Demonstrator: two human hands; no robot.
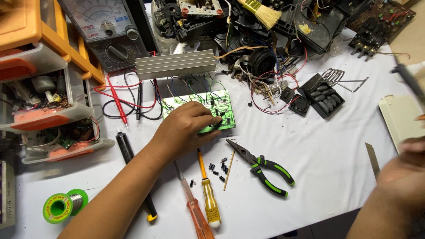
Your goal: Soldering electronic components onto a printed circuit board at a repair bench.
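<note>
Green circuit board [201, 110] lies mid-desk on the white desk [327, 155] cover, below a finned heat sink [175, 64] | my left hand [183, 128] presses on it, fingers curled | right hand [405, 170] blurred, grip unclear | pliers [263, 168] nearby.

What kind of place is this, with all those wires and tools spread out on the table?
Most likely an electronics repair bench. An analog multimeter stands at the back, the left hand rests on a green circuit board, and pliers and a solder spool lie on the white table.
</note>
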